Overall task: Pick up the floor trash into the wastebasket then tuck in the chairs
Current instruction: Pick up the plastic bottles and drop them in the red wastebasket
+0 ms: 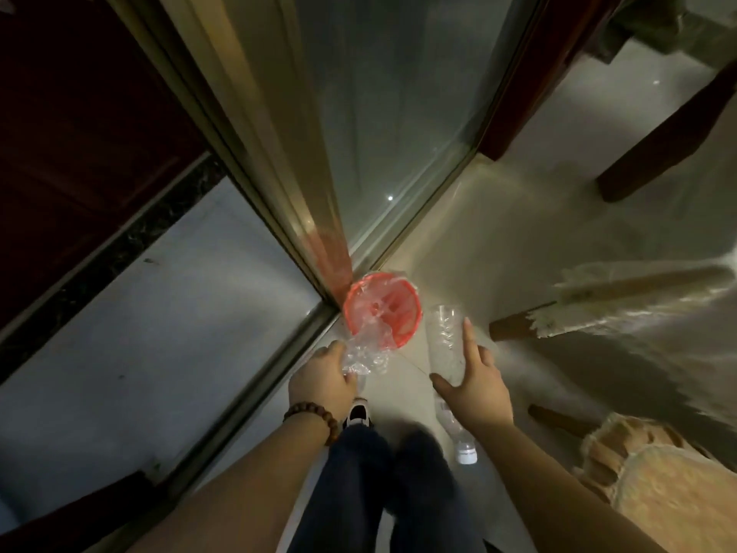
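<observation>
A round red wastebasket [402, 289] with a clear liner stands on the pale floor at the corner of a glass door frame. My left hand [321, 383] is closed on crumpled clear plastic [365, 359] that reaches over the basket's near rim. My right hand [476, 387] grips a clear plastic bottle [442, 337], its bottom end beside the basket's right rim and its white cap [466, 457] pointing back toward me below the wrist. Chairs with fringed cream covers [638, 297] stand to the right.
A glass door panel [391, 125] in a brass frame [279, 185] rises ahead. A dark wooden chair leg [658, 149] stands at the upper right. A second covered chair seat [670, 492] sits at the lower right. My legs and one shoe [359, 413] are below.
</observation>
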Action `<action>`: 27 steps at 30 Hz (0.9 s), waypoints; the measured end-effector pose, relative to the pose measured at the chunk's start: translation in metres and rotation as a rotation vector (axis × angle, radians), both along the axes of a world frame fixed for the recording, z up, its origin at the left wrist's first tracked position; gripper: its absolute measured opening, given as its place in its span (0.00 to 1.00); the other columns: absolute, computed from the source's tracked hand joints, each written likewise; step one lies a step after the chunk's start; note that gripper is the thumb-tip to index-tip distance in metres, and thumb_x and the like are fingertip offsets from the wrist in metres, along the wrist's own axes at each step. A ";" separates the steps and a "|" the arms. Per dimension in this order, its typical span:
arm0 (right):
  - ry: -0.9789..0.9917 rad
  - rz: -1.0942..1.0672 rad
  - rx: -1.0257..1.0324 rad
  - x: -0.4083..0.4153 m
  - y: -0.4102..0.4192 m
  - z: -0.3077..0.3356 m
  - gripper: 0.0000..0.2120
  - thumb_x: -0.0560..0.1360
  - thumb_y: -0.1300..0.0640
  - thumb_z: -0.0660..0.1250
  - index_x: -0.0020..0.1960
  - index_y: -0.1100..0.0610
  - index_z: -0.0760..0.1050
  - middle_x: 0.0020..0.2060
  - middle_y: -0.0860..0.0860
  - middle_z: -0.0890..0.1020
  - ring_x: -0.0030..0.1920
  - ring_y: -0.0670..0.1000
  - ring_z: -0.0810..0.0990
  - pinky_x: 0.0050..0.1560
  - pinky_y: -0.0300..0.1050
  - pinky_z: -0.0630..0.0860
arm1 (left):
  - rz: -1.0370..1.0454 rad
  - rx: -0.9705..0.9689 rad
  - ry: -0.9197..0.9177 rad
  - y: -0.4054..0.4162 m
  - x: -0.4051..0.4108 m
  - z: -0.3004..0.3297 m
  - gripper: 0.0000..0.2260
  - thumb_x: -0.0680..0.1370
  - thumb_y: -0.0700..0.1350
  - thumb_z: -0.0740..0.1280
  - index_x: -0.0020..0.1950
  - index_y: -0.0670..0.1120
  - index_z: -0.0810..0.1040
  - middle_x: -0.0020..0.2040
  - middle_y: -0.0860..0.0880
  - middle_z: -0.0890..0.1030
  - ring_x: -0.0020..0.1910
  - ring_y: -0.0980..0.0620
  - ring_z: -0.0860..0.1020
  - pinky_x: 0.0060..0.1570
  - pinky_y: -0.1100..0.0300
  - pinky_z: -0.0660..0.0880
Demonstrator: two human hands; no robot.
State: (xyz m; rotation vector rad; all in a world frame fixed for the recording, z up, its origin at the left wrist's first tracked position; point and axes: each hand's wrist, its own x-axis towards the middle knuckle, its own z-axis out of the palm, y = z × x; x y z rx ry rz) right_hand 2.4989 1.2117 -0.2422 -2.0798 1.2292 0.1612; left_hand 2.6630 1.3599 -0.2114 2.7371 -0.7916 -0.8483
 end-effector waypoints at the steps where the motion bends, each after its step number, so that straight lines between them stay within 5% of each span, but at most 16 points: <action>1: 0.009 0.027 0.009 0.012 -0.009 -0.019 0.47 0.70 0.47 0.69 0.75 0.41 0.38 0.63 0.54 0.69 0.57 0.58 0.73 0.52 0.51 0.73 | 0.013 -0.001 0.005 -0.009 0.006 -0.014 0.11 0.75 0.46 0.62 0.57 0.49 0.72 0.39 0.50 0.74 0.36 0.50 0.71 0.34 0.59 0.67; 9: 0.091 0.161 0.118 0.104 -0.062 -0.217 0.38 0.73 0.43 0.66 0.75 0.42 0.47 0.67 0.56 0.66 0.58 0.59 0.75 0.52 0.49 0.74 | 0.251 -0.076 0.060 -0.054 0.046 -0.177 0.10 0.75 0.44 0.63 0.57 0.47 0.75 0.44 0.46 0.80 0.40 0.47 0.76 0.38 0.57 0.73; 15: 0.114 0.182 0.207 0.137 -0.065 -0.319 0.36 0.75 0.40 0.62 0.76 0.44 0.47 0.74 0.55 0.60 0.62 0.60 0.74 0.57 0.52 0.74 | 0.323 -0.039 0.062 -0.035 0.049 -0.264 0.03 0.75 0.45 0.65 0.48 0.51 0.73 0.37 0.50 0.77 0.35 0.50 0.76 0.36 0.56 0.75; 20: 0.084 0.138 0.104 0.116 -0.068 -0.331 0.34 0.76 0.38 0.57 0.76 0.45 0.48 0.74 0.54 0.59 0.70 0.59 0.63 0.65 0.56 0.69 | 0.309 -0.085 0.061 -0.032 0.045 -0.280 0.02 0.75 0.46 0.65 0.47 0.51 0.73 0.38 0.51 0.76 0.36 0.51 0.75 0.37 0.56 0.75; 27: -0.010 0.067 -0.011 0.079 -0.076 -0.304 0.30 0.76 0.43 0.61 0.74 0.50 0.57 0.67 0.53 0.69 0.66 0.55 0.67 0.61 0.51 0.69 | 0.281 -0.165 0.099 -0.078 0.052 -0.304 0.13 0.74 0.44 0.65 0.58 0.49 0.74 0.44 0.48 0.79 0.43 0.47 0.78 0.41 0.54 0.77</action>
